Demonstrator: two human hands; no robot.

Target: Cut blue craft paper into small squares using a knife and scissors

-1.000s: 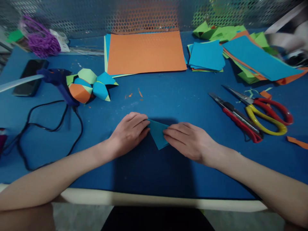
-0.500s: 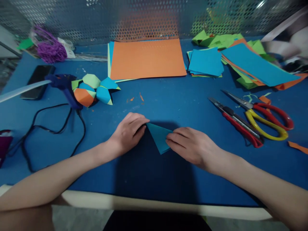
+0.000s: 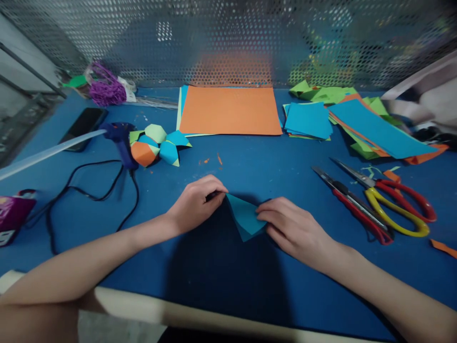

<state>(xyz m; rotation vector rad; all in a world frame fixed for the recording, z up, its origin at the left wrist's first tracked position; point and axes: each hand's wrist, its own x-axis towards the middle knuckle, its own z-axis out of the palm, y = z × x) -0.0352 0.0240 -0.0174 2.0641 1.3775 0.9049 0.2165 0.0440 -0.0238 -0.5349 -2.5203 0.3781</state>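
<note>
A folded blue paper (image 3: 244,216) is held between my two hands, low over the blue table, with its pointed lower corner toward me. My left hand (image 3: 200,202) pinches its upper left corner between thumb and fingers. At the right edge, my right hand (image 3: 294,226) grips the paper, its fingertips covering that side. The folded layers stand slightly apart near the lower edge.
Behind lie an orange sheet stack (image 3: 230,110), blue squares (image 3: 309,120) and long strips (image 3: 382,126). At right are a cutter (image 3: 357,209) and scissors (image 3: 396,195). At left are folded paper shapes (image 3: 144,151), a glue gun (image 3: 123,143), its cord and a phone (image 3: 84,128).
The view has tilted up, so things sit lower in the picture. The paper's layers have opened a little at the lower edge, and my right fingers have shifted along its right side.
</note>
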